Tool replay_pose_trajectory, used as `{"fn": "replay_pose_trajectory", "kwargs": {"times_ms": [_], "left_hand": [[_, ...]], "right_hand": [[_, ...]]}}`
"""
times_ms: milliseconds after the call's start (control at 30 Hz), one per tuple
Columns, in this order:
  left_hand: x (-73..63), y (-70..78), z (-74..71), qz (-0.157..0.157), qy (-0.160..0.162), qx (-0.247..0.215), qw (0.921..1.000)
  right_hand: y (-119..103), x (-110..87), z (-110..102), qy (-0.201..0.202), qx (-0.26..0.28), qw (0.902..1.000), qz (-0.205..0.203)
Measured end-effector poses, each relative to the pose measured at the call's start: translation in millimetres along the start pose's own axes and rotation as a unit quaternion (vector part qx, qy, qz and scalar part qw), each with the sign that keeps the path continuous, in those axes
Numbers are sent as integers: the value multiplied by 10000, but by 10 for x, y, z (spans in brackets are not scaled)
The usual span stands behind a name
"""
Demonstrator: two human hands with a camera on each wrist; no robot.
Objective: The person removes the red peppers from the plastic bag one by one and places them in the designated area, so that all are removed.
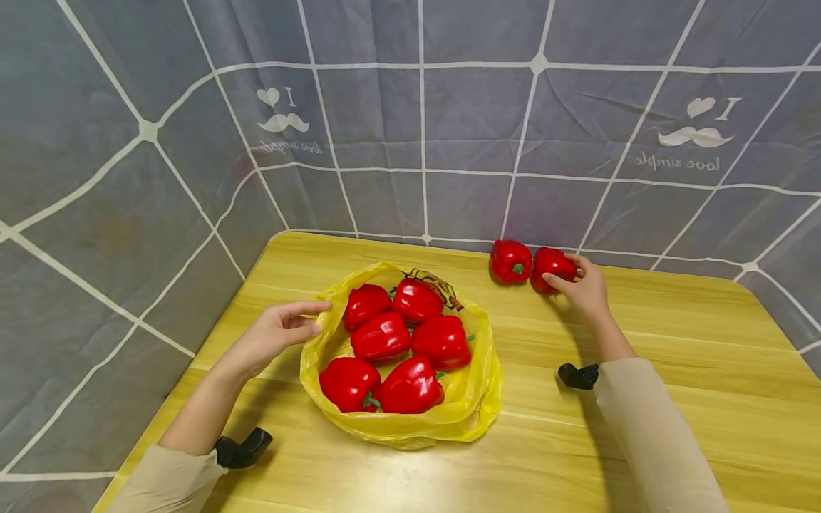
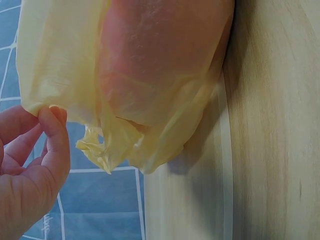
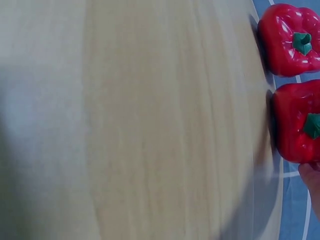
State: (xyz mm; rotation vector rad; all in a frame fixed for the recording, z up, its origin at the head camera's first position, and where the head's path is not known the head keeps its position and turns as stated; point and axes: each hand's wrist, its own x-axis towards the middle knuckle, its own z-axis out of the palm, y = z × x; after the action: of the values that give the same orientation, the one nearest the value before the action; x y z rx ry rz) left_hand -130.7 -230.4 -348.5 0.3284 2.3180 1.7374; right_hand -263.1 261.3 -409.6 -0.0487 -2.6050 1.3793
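A yellow plastic bag (image 1: 398, 429) stands with its mouth spread wide, and several red bell peppers (image 1: 381, 336) lie inside it. My left hand (image 1: 272, 335) pinches the bag's left rim between thumb and forefinger, as the left wrist view shows. Toward the back of the table, my right hand (image 1: 586, 291) grips a red bell pepper (image 1: 553, 266) from its right side, with the thumb in front. Just left of it sits another red bell pepper (image 1: 511, 262), its green stem facing me. The right wrist view catches only a fingertip of that hand at its right edge.
Beneath everything is a light wooden table (image 1: 693, 356). A grey-blue cloth with white lines (image 1: 474, 128) hangs along the table's back and left sides. Black wrist devices (image 1: 244, 449) stick out beside both sleeves.
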Motion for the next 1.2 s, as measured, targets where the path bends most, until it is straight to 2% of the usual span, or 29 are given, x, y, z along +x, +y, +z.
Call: {"fn": "replay_pose_trajectory", "kwargs": {"times_ms": [233, 467, 667, 900, 1200], "left_hand": [[-2, -36, 43, 23, 26, -7, 10000], [-5, -55, 66, -21, 83, -50, 10000], [-6, -61, 59, -66, 112, 14, 9999], [-2, -36, 36, -68, 138, 80, 9998], [8, -27, 14, -19, 144, 54, 9999]], "right_hand": [[1, -25, -30, -114, -2, 9999, 111], [15, -38, -25, -105, -61, 9998, -161], [-1, -63, -69, -126, 77, 9999, -87], [-145, -107, -199, -218, 73, 9995, -226], [-424, -300, -257, -671, 541, 9953, -431]]}}
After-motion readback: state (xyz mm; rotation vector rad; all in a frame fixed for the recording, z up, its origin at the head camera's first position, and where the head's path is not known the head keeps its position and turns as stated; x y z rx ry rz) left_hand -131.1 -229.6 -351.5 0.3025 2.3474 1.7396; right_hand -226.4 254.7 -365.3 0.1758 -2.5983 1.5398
